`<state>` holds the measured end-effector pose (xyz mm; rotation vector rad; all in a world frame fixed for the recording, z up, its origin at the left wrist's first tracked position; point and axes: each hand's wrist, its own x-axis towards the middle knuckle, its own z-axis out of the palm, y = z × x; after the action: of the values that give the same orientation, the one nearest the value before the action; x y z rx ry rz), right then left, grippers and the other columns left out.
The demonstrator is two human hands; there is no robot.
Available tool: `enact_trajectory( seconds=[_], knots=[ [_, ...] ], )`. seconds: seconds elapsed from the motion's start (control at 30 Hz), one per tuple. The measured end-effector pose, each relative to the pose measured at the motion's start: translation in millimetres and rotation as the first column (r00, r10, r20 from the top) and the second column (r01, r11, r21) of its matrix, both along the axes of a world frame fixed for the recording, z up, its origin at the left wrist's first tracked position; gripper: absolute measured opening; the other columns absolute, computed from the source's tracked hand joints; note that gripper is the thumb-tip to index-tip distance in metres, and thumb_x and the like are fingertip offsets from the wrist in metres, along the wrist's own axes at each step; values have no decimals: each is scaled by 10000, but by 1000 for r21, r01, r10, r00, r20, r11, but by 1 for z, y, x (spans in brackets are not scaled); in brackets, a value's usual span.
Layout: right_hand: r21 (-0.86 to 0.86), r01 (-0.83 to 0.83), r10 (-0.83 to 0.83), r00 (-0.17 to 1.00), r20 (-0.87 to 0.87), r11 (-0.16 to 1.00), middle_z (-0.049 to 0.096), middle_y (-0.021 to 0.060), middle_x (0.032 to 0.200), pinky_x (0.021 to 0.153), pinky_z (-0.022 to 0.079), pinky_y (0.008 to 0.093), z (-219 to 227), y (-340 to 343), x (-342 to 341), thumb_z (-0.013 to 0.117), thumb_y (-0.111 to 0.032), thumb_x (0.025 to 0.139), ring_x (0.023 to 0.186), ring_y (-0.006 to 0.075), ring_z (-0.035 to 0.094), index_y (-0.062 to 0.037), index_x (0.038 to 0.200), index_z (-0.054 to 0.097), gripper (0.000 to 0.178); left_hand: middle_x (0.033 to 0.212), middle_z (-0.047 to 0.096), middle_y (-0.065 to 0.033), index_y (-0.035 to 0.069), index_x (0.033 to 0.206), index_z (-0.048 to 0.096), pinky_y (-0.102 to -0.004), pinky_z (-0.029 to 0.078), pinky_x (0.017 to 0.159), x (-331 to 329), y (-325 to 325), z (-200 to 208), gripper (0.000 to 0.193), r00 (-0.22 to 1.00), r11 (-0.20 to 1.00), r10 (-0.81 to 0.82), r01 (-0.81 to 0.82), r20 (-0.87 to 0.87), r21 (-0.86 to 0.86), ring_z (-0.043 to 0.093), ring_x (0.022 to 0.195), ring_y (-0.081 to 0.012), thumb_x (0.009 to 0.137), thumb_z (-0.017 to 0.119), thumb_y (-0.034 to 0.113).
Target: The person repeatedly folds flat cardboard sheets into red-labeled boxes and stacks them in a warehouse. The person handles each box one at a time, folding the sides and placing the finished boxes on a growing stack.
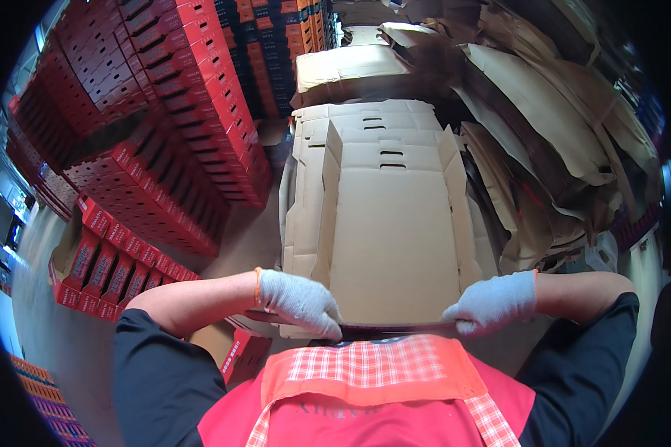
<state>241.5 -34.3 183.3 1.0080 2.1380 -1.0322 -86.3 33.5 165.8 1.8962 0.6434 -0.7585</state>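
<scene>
In front of me lies a partly folded cardboard box [394,242], plain brown inside, with its long left and right side walls standing up. Its far end is flat and has slots cut in it. My left hand [300,302], in a pale knitted glove, grips the left part of the box's near edge, close to my apron. At the right part of that same edge, my gloved right hand [495,304] is closed with its fingers curled. The near edge looks dark and is raised between the hands. Under the box are flat cardboard blanks [303,167].
Tall stacks of red boxes [212,97] rise at the left, with a lower red row [119,261] nearer me. Paper-wrapped bundles [537,119] lean at the right, and another bundle [358,71] lies beyond the blanks. An open red box [238,350] sits by my left elbow.
</scene>
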Motion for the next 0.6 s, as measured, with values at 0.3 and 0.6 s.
enact_trajectory(
  seconds=[0.3,0.6],
  knots=[
    [428,852,-239,502,-831,301,432,198,1480,1111,361,382,-120,107,52,767,-326,822,1333,346,456,-42,1378,508,676,1430,496,-199,95,1478,433,-443,306,1138,-5,67,-109,646,558,271,378,-830,739,488,463,1311,-332,933,611,395],
    [-693,680,-661,-408,-630,240,606,3,716,622,496,272,-103,129,78,580,-70,803,641,116,580,-69,820,626,49,1125,603,-55,93,1508,352,-385,512,961,23,46,-138,714,-583,26,802,-187,132,-982,618,994,-171,855,640,69]
  ],
)
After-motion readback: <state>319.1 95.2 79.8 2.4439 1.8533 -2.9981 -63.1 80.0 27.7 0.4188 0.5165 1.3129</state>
